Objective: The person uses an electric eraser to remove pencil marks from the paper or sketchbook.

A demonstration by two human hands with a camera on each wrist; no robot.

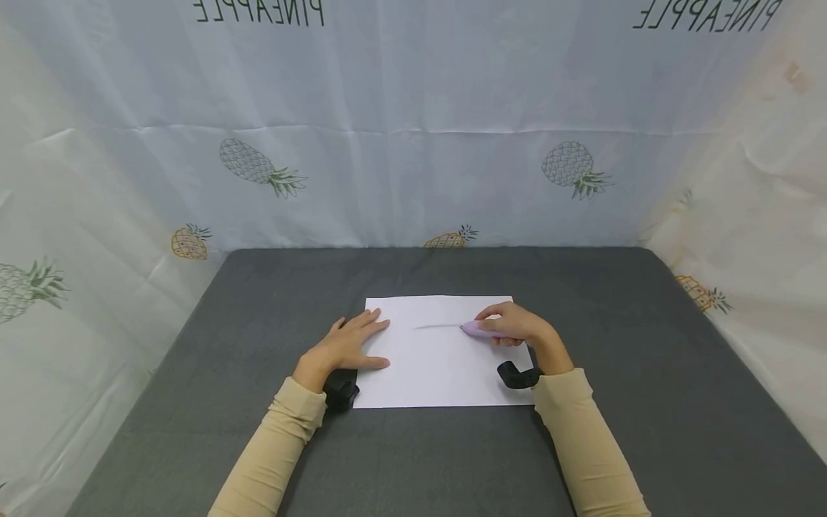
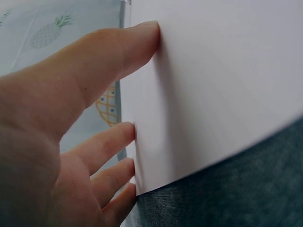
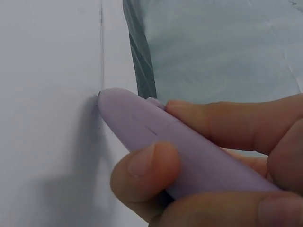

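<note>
A white sheet of paper (image 1: 439, 366) lies on the dark grey tabletop. My left hand (image 1: 352, 343) rests on its left edge with fingers spread; in the left wrist view the thumb (image 2: 137, 42) and fingertips touch the sheet. In my right hand (image 1: 510, 323) I grip a lavender tapered tool (image 3: 156, 132) with a rounded nose and a small raised nub near the index finger; its exact kind is unclear. Its small dark tip meets the paper. A thin grey line (image 1: 436, 327) runs leftward from that tip across the upper part of the sheet.
Black wrist-camera mounts (image 1: 517, 375) sit at both wrists, the right one over the paper. The table (image 1: 413, 459) extends on all sides of the sheet. Pale curtains with pineapple prints (image 1: 413, 179) hang behind and beside it.
</note>
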